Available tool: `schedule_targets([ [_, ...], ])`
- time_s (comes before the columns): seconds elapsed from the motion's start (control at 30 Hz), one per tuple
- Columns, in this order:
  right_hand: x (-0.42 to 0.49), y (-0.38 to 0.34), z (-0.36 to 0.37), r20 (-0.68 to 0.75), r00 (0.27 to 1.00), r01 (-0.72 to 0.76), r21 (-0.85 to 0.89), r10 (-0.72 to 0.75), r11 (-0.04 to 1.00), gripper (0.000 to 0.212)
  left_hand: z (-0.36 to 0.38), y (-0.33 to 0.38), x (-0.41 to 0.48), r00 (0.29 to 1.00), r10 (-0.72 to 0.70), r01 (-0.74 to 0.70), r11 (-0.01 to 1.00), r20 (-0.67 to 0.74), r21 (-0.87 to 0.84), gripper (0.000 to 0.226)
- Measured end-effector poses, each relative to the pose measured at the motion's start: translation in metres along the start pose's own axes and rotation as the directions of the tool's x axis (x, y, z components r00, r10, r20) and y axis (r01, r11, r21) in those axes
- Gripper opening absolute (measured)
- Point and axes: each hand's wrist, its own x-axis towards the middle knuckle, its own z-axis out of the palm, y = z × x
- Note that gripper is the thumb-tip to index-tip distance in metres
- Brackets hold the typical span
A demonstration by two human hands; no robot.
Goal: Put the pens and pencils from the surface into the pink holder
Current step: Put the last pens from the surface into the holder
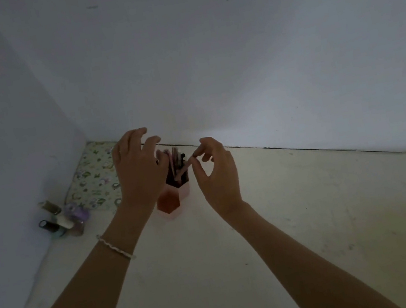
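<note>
- Dim white walls (204,45) are meeting a cream surface (315,215) along a dark seam.
- Near the back wall, the pink holder (174,199) is standing upright on the surface, with several pens and pencils (176,155) sticking up out of it.
- The right hand (219,178) is pinching the upper end of a pale pen (184,169) between thumb and forefinger; the pen is slanting down into the holder's mouth.
- The left hand (137,171) is hovering at the holder's left side, fingers loosely spread and gripping nothing, with a bracelet (115,248) circling its wrist.
- A floral mat (94,173) is lying in the corner, with small bottles (59,220) clustering beside it.
</note>
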Motion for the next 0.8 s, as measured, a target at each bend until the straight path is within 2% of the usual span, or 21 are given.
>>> schedule_targets([
  [0.13,-0.002,0.004,0.020,0.128,0.974,0.208,-0.188,-0.186,0.960,0.022,-0.010,-0.011,0.005,0.989,-0.128,0.134,0.988,0.075,-0.076,0.033],
  [0.2,-0.008,0.012,0.028,0.205,0.935,0.342,-0.292,-0.291,0.893,0.027,-0.010,-0.016,0.004,0.979,-0.155,0.174,0.973,0.132,-0.148,0.034],
  [0.27,-0.016,0.021,0.032,0.247,0.923,0.370,-0.349,-0.297,0.861,0.036,-0.008,-0.020,0.001,0.953,-0.200,0.253,0.937,0.226,-0.239,0.042],
  [0.33,-0.025,0.025,0.033,0.237,0.962,0.212,-0.327,-0.137,0.921,0.060,-0.005,-0.023,-0.005,0.874,-0.276,0.412,0.858,0.399,-0.307,0.062],
  [0.37,-0.030,0.026,0.033,0.242,0.970,0.062,-0.285,0.009,0.956,0.076,-0.003,-0.024,-0.007,0.818,-0.308,0.489,0.817,0.486,-0.305,0.074],
  [0.4,-0.035,0.027,0.035,0.279,0.944,-0.106,-0.241,0.173,0.965,0.091,-0.002,-0.025,-0.008,0.769,-0.323,0.540,0.790,0.552,-0.289,0.083],
  [0.43,-0.040,0.029,0.038,0.354,0.879,-0.244,-0.239,0.319,0.940,0.104,0.000,-0.026,-0.011,0.740,-0.324,0.561,0.781,0.590,-0.275,0.087],
  [0.5,-0.051,0.034,0.047,0.517,0.720,-0.329,-0.333,0.463,0.884,0.120,0.004,-0.027,-0.015,0.747,-0.298,0.536,0.798,0.594,-0.274,0.081],
  [0.53,-0.055,0.038,0.052,0.566,0.667,-0.329,-0.359,0.484,0.873,0.122,0.005,-0.027,-0.017,0.765,-0.291,0.518,0.808,0.575,-0.280,0.075],
  [0.6,-0.053,0.042,0.062,0.581,0.650,-0.357,-0.336,0.490,0.872,0.121,0.008,-0.027,-0.018,0.779,-0.317,0.533,0.789,0.541,-0.306,0.065],
  [0.63,-0.050,0.040,0.067,0.574,0.672,-0.357,-0.304,0.469,0.883,0.119,0.011,-0.028,-0.016,0.777,-0.338,0.555,0.764,0.531,-0.327,0.061],
  [0.73,-0.034,0.034,0.076,0.522,0.795,-0.253,-0.177,0.309,0.951,0.103,0.021,-0.031,-0.002,0.785,-0.381,0.580,0.728,0.488,-0.365,0.050],
  [0.8,-0.020,0.034,0.083,0.530,0.787,-0.256,-0.186,0.316,0.949,0.110,0.028,-0.034,0.011,0.786,-0.403,0.586,0.726,0.469,-0.359,0.042],
])
